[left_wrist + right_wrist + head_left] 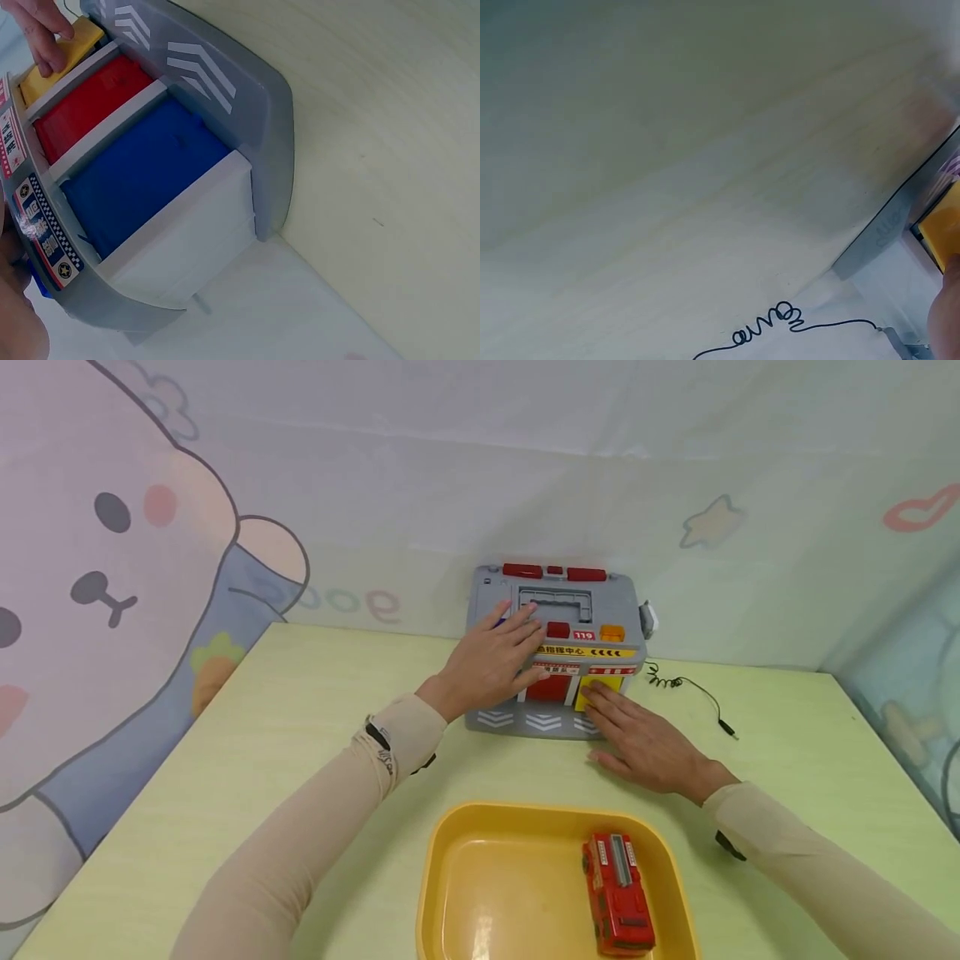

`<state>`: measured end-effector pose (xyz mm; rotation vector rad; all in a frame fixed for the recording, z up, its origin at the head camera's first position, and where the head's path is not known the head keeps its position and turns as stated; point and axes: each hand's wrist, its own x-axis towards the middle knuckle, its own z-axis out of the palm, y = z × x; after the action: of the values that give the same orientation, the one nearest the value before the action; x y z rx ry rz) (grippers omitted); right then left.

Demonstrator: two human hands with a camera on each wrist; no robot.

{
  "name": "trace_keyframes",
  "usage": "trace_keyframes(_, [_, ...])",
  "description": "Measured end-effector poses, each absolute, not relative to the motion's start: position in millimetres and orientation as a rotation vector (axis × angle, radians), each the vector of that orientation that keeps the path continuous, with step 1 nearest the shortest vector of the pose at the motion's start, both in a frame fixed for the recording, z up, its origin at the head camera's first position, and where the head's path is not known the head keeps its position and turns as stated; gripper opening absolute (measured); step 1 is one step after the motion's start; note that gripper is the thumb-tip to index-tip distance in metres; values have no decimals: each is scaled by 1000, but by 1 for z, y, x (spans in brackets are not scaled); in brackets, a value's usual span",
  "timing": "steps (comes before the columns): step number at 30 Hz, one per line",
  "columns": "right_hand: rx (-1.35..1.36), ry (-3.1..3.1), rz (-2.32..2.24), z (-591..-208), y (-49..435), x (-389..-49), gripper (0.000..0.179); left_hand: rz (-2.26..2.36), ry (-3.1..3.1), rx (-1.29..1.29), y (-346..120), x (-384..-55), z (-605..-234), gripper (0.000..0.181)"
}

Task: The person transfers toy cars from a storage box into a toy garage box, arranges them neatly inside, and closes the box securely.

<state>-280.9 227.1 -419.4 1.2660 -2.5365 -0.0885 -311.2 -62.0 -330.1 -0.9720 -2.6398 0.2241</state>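
Observation:
A grey toy fire station [622, 597] stands at the back of the table, with red and orange lights on its roof. My left hand [483, 662] lies over the left part of the roof and front edge, fingers stretched out. With extended fingers, my right hand [648, 745] touches the yellow door [611, 682] at the station's right. In the left wrist view that yellow door tilts out from its frame, while the red door [94, 105] and the blue door [150, 172] sit flush in theirs. The left hand covers the blue door in the head view.
A yellow tray [517, 811] stands in front of the station, holding a red toy fire truck [621, 893] along its right side. A coiled black cord [678, 681] with a plug trails right from the station. A cartoon-printed cloth [420, 485] hangs behind the table.

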Motion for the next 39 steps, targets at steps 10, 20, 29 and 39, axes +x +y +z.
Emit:
trace_keyframes(10, [1277,-2505,-112,-419,227,-282,74,254,-2626,-956,-60,-308,-330,66])
trace_keyframes(20, [1274,-2532,-138,-420,227,-281,73,204,-2643,-972,-59,-309,-331,64])
trace_keyframes(29, [1296,-2504,-159,-415,223,-286,72,132,-2563,-980,-68,-312,-332,59])
trace_keyframes(39, [1285,-2515,-165,-419,226,-284,72,96,-2594,-1010,-65,-313,-330,57])
